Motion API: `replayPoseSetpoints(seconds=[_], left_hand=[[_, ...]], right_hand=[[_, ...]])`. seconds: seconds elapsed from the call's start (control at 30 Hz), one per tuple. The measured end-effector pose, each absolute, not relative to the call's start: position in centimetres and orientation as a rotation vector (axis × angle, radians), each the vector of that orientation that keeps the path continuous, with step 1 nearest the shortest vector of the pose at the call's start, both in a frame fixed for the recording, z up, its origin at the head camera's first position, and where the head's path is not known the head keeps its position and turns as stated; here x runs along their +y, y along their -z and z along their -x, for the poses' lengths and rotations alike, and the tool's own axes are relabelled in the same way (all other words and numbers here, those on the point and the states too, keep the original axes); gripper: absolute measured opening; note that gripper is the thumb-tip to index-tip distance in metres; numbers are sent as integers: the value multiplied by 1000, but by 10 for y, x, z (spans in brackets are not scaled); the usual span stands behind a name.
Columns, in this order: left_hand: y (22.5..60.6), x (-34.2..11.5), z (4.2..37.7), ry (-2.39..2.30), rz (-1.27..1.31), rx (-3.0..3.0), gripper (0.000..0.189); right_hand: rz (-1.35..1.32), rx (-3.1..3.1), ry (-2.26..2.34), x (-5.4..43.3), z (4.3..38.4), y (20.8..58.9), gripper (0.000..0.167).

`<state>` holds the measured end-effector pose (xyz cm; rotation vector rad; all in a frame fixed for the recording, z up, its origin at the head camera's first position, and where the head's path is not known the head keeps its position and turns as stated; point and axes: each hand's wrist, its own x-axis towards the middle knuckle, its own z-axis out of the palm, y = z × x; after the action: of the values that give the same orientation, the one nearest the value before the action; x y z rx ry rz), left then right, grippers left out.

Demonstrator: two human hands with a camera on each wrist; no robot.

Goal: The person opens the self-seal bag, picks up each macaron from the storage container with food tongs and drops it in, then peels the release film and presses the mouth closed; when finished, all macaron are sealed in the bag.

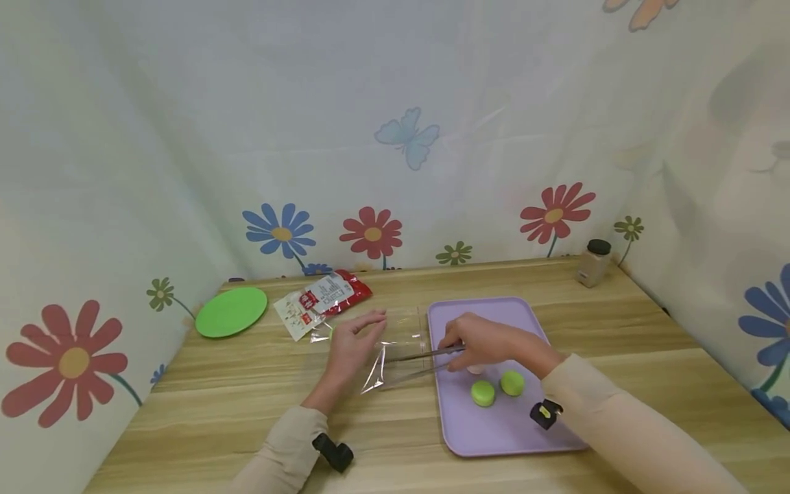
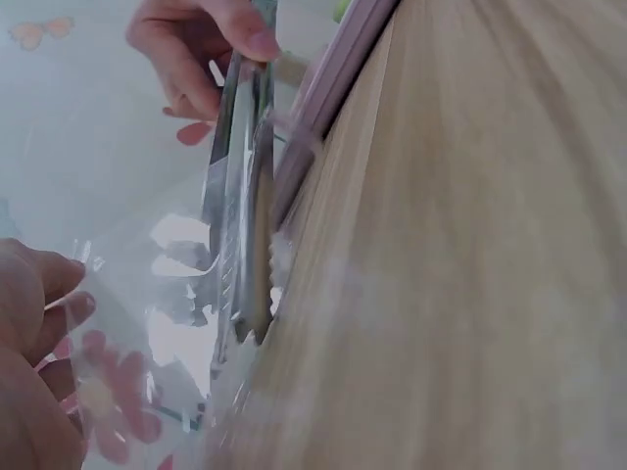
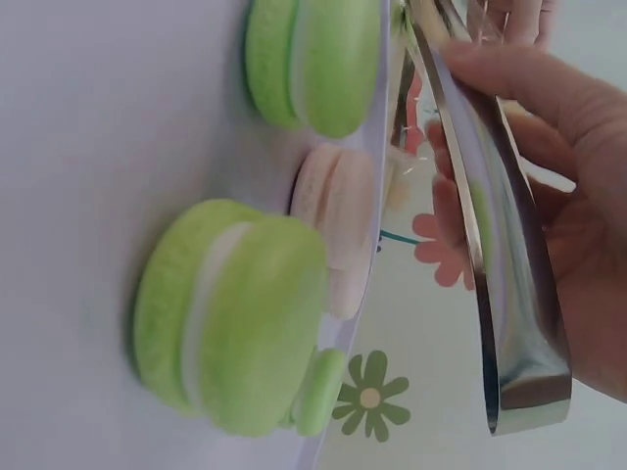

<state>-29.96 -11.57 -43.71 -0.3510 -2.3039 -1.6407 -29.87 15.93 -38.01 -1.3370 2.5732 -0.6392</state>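
Observation:
My left hand (image 1: 353, 348) pinches the edge of a clear plastic bag (image 1: 404, 333). A bit of green shows beside that hand, mostly hidden by it. In my right hand (image 1: 484, 341) I hold metal tongs (image 3: 524, 264), pointing left over the tray's edge. Their serrated tips lie inside the bag in the left wrist view, with nothing visible between them. Below the right hand, a lavender tray (image 1: 463, 436) bears green macarons (image 1: 483, 393) and pale pink ones (image 3: 333, 201), partly hidden in the head view.
A red and white food packet (image 1: 324, 300) lies behind the bag. At the far left is a green plate (image 1: 231, 312). Near the back right corner stands a jar with a black lid (image 1: 594, 264). A flowered curtain borders the wooden table (image 1: 382, 439).

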Motion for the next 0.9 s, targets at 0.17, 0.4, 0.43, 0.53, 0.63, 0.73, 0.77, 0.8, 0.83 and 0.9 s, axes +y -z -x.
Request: replayPoseSetpoints(seconds=[0.17, 0.4, 0.43, 0.53, 0.63, 0.73, 0.77, 0.8, 0.83, 0.9], left_hand=[[435, -114, 293, 1576, 420, -2361, 14], [435, -114, 293, 1509, 472, -2375, 12], [436, -114, 294, 1514, 468, -2379, 12], [436, -114, 294, 1535, 450, -2391, 13], [438, -114, 294, 1552, 451, -2372, 14], [439, -115, 295, 1561, 445, -2355, 14], [439, -115, 295, 1559, 443, -2355, 14], [440, -115, 295, 1557, 437, -2361, 14], [440, -115, 296, 1555, 439, -2366, 14], [441, -115, 296, 1551, 441, -2376, 14]], right_hand=[[1360, 2520, 651, 169, 299, 383, 28], [1273, 2568, 682, 205, 291, 366, 30], [1249, 2581, 694, 215, 290, 364, 29], [1152, 2621, 748, 246, 288, 357, 31], [1047, 2679, 784, 278, 288, 354, 33], [988, 2736, 793, 307, 290, 353, 35], [966, 2757, 786, 316, 291, 353, 34], [944, 2765, 780, 324, 291, 352, 34], [923, 2772, 774, 331, 292, 352, 35], [882, 2766, 776, 344, 292, 351, 32]])
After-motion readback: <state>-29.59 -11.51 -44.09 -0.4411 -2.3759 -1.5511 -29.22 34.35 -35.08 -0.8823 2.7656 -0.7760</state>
